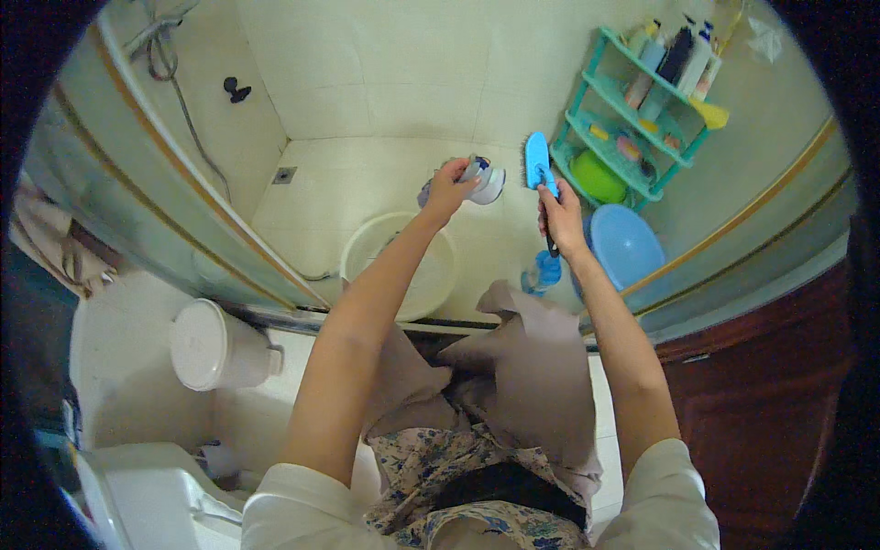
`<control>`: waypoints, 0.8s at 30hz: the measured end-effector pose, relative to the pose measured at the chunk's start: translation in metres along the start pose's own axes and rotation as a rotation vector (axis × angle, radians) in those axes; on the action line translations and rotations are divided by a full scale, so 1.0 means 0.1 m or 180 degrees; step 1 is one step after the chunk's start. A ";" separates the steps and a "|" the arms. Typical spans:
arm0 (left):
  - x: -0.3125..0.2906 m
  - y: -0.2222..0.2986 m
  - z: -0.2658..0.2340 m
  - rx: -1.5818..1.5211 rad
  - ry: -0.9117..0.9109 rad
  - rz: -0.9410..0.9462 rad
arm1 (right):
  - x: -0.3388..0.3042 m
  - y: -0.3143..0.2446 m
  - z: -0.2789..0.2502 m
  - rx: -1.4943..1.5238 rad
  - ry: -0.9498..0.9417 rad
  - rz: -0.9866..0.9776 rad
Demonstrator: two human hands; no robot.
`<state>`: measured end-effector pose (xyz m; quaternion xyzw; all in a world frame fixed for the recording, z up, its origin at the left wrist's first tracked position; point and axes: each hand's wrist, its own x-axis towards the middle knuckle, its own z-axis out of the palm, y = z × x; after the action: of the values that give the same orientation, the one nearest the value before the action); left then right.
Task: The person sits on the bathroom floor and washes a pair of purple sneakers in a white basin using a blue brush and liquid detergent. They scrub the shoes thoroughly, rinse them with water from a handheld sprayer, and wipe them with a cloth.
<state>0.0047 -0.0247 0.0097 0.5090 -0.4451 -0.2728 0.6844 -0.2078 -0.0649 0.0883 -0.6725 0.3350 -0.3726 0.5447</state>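
Note:
Above the shower floor, my left hand (446,191) grips a white and grey shoe (489,186) with dark patches. Fingers wrap over its near side and hide part of it. To the right, my right hand (563,217) is closed around the black handle of a scrub brush (538,163). The brush has a bright blue head with dark bristles facing left, apart from the shoe. Under my left forearm stands a round cream basin (433,275), partly covered by the arm. A blue bottle (547,269) is on the floor below my right hand.
A green corner shelf (596,87) holds bottles and small items at the right. Beside it leans a blue basin (631,249). Curved glass doors (197,206) flank the opening, with a low sill (467,324) before my knees. A lidded bin (203,346) stands left.

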 end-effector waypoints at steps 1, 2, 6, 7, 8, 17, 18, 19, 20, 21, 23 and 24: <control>0.01 -0.02 -0.03 0.0170 0.0110 0.0247 | 0.00 -0.09 0.04 -0.0064 -0.0013 -0.0005; -0.02 0.00 0.04 0.0328 0.0219 0.0351 | -0.01 -0.16 0.03 -0.0225 -0.0038 -0.0010; -0.20 -0.02 0.14 0.0715 0.0581 0.0863 | -0.17 -0.38 0.24 -0.1192 -0.0125 -0.0380; -0.15 -0.05 0.13 0.0786 0.0630 0.0847 | -0.10 -0.32 0.34 -0.1493 -0.0164 -0.0833; -0.16 -0.07 0.22 0.0795 0.0666 0.0786 | -0.07 -0.31 0.35 -0.1826 -0.0246 -0.1085; -0.04 -0.23 0.53 0.0312 0.0430 0.0086 | 0.12 -0.51 0.43 -0.3000 -0.0485 -0.1309; -0.08 -0.25 0.54 0.0270 0.0400 -0.0015 | 0.05 -0.46 0.46 -0.3077 -0.0612 -0.1302; -0.12 -0.28 0.54 0.0232 0.0375 -0.0118 | 0.24 -0.34 0.41 -0.3100 -0.0412 -0.1369; -0.08 -0.27 0.63 0.0022 0.0473 -0.0044 | 0.38 -0.43 0.32 -0.3139 -0.0385 -0.1389; -0.04 -0.29 0.63 -0.0091 0.0570 0.0028 | 0.51 -0.48 0.32 -0.3080 -0.0356 -0.1415; 0.01 -0.28 0.58 0.0190 0.0637 -0.0216 | 0.58 -0.36 0.33 -0.3167 -0.0551 -0.1623; 0.00 -0.26 0.51 0.0441 0.0603 -0.0201 | 0.59 -0.28 0.40 -0.3323 -0.0564 -0.1588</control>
<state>-0.0379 -0.0565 -0.0101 0.5923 -0.3799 -0.2134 0.6777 -0.1427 -0.0909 0.1185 -0.9389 0.2590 -0.2176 0.0631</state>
